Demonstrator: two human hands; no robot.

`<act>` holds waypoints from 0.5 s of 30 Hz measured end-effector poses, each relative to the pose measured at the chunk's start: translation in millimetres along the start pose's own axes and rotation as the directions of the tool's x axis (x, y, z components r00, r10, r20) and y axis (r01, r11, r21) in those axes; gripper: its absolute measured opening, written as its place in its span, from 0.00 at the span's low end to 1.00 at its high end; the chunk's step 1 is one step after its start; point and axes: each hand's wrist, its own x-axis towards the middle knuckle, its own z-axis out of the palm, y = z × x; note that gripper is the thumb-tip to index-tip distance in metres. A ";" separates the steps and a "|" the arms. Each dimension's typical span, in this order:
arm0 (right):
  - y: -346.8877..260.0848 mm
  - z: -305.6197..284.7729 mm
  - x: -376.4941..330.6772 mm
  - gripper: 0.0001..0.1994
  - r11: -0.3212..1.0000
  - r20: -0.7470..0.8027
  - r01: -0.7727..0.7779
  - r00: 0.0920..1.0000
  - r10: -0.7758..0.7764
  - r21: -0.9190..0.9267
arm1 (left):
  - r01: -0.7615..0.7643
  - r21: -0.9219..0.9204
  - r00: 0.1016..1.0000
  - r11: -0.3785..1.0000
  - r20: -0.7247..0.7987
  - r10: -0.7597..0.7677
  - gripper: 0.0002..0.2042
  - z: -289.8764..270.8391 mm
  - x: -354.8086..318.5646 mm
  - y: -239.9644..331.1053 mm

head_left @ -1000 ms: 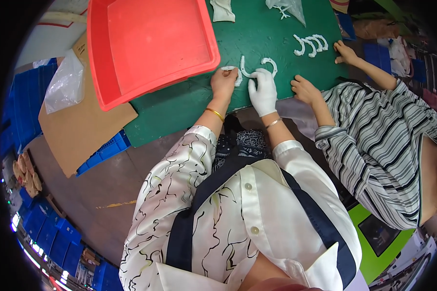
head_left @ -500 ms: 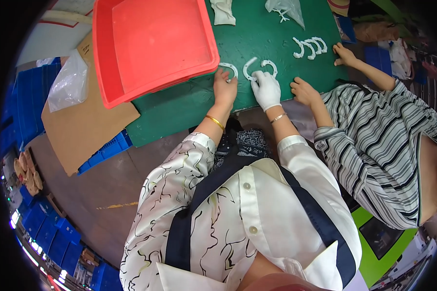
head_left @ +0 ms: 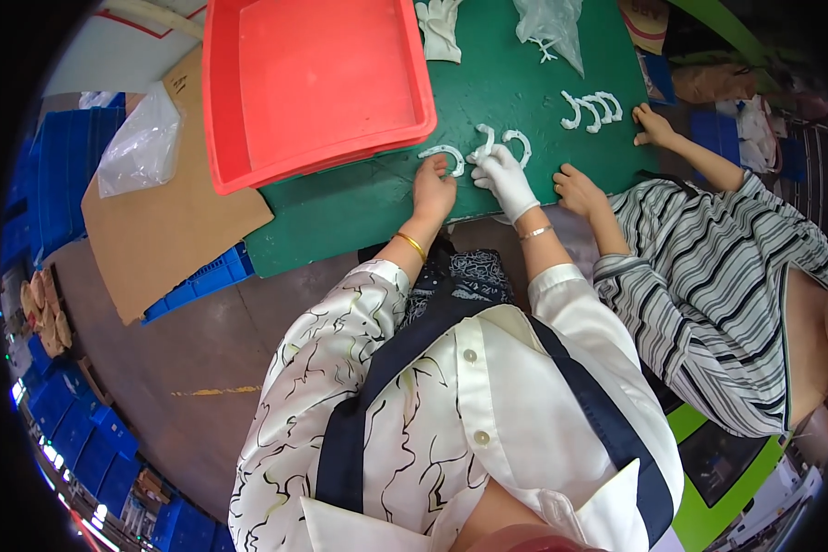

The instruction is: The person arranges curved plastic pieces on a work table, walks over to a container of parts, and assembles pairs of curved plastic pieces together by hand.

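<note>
From my feed, nearest the near edge of the green surface (head_left: 340, 221) my left hand (head_left: 432, 189) lies bare, its grip closed lightly on one white curved hook piece (head_left: 443, 153), fingertips pinning it flat, I judge to keep it from sliding. Just beside it my right hand (head_left: 504, 175), in a white glove, pinches a second hook piece (head_left: 481, 145), with a third hook piece (head_left: 520, 140) touching its fingers. To the right, a co-worker's two hands (head_left: 578, 189) rest at the same edge. Farther in, a cluster of about three more hooks (head_left: 593, 108) lies. Toward the far edge sit one red tray (head_left: 317, 78), one spare glove (head_left: 440, 26) and one clear bag (head_left: 552, 26).
</note>
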 end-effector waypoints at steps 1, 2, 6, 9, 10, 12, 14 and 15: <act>-4.9 2.3 -2.0 0.17 1.000 0.009 -0.002 1.000 0.002 -0.003 | -0.004 0.006 0.999 1.000 -0.038 0.004 0.21 -0.6 4.3 -2.5; -10.6 2.5 -5.0 0.18 0.995 -0.055 -0.094 0.994 0.093 -0.019 | -0.008 0.012 0.997 1.000 -0.076 0.009 0.20 -1.5 8.2 -5.2; 10.3 -24.6 15.7 0.20 0.919 -0.253 -0.158 0.965 0.066 -0.361 | -0.023 -0.007 0.999 1.000 -0.032 0.023 0.20 2.2 16.5 -1.3; 9.4 -21.8 16.3 0.18 0.822 -0.276 -0.117 0.960 -0.051 -0.558 | -0.016 0.007 1.000 1.000 -0.011 0.016 0.20 2.4 19.9 -0.2; 5.7 -14.7 13.8 0.17 0.790 -0.276 -0.081 0.954 -0.114 -0.608 | -0.023 0.007 1.000 1.000 0.001 0.023 0.20 1.9 21.0 -1.4; 10.6 -10.0 16.3 0.16 0.800 -0.295 -0.066 0.945 -0.142 -0.597 | -0.033 0.009 0.999 0.999 0.017 0.033 0.20 2.1 21.5 -1.7; 13.3 -10.8 18.0 0.15 0.809 -0.321 -0.053 0.931 -0.171 -0.585 | -0.018 -0.003 0.998 1.000 0.060 0.018 0.19 3.5 21.5 0.2; 15.1 -10.4 18.2 0.14 0.799 -0.299 -0.049 0.940 -0.166 -0.599 | -0.018 0.000 0.998 1.000 0.062 0.018 0.19 3.6 21.4 0.1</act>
